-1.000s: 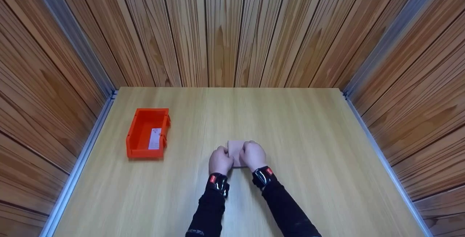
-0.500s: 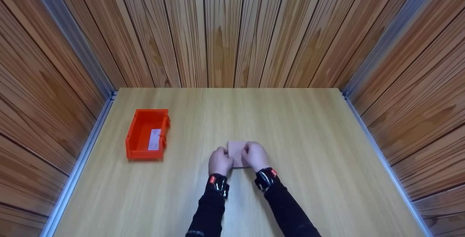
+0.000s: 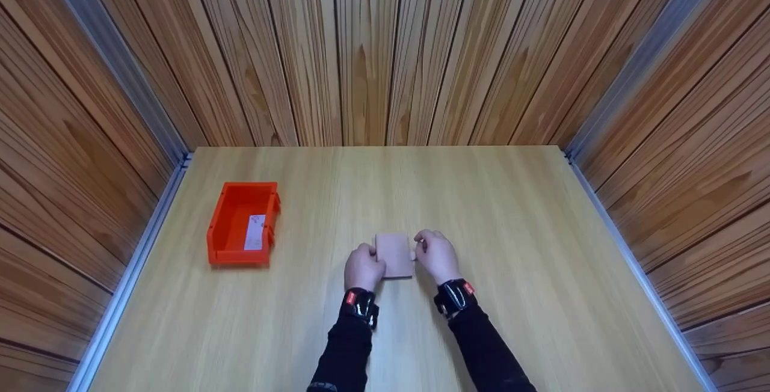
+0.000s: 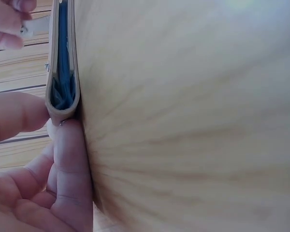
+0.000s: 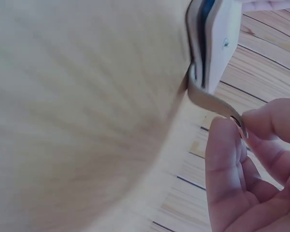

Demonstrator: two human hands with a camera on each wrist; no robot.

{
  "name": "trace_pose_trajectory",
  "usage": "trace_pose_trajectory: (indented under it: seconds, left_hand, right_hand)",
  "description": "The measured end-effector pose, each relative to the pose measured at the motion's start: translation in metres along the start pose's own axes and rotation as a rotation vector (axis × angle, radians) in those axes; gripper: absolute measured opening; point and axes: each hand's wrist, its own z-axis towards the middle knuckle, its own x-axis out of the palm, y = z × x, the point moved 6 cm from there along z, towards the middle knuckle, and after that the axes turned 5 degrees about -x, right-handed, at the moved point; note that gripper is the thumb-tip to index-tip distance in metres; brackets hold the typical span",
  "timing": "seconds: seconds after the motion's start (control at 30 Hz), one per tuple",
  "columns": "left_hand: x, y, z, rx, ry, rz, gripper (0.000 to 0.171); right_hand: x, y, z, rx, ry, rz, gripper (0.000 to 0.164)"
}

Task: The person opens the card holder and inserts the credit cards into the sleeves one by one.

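Observation:
A small pale pink folding wallet [image 3: 394, 255] lies on the table between my hands. Its folded edge is pinched by the thumb and fingers of my left hand [image 3: 364, 267]. Blue lining [image 4: 64, 58] shows inside the fold in the left wrist view. To the right, my right hand [image 3: 438, 255] pinches the end of the closure strap [image 5: 210, 101], which sticks out from the wallet's side. On the wallet's cover a small metal snap stud [image 5: 225, 43] is visible in the right wrist view. The strap's tip is partly hidden by the fingers.
An orange open bin [image 3: 239, 257] stands on the left of the table, with a white label [image 3: 254, 232] on its inside. The wooden table [image 3: 493, 211] is bordered by wood-panelled walls [image 3: 367, 49] and metal corner rails.
My right hand has moved right, from over the wallet's cover to beyond its edge. The strap now extends outward in its fingers. My left hand holds almost the same place.

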Motion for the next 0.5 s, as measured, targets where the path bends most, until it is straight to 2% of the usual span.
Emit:
trace_pose_trajectory:
  seconds: [0.5]
  left_hand:
    - [-0.001, 0.001, 0.001, -0.018, 0.012, -0.002, 0.018]
  right_hand:
    - [0.004, -0.02, -0.005, 0.132, 0.101, -0.022, 0.006]
